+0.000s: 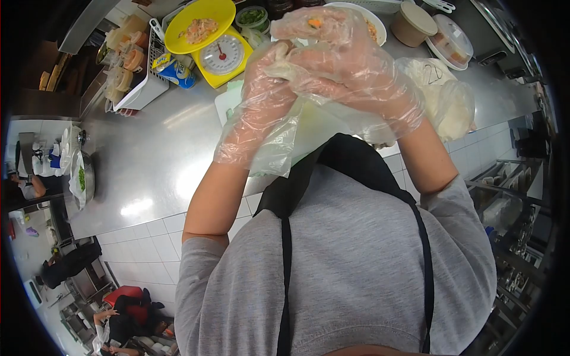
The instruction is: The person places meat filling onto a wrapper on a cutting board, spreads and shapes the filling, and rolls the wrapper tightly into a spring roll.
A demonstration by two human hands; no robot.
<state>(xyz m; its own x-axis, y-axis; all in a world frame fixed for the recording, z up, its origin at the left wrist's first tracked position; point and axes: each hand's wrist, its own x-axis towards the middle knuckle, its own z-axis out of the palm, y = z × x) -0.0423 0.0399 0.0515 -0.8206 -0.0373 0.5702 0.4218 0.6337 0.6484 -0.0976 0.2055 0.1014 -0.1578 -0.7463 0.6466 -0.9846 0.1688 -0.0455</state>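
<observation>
Both hands wear loose clear plastic gloves and meet above the front of the steel counter. My left hand is closed, its fingertips pressed near the right thumb. Curled towards it is my right hand, with an orange food bit stuck on the glove's fingers. Whatever lies between the fingers is hidden. Loose translucent plastic hangs below the hands. Behind them stands a yellow kitchen scale, its yellow pan bearing a pinkish-orange chopped mix. A white bowl of similar food is partly covered by the right hand.
Left of the scale are a blue-yellow packet and a white basket beside lidded tubs. At right sit a brown tub, a clear-lidded container and a bag of pale contents. Other people are at far left.
</observation>
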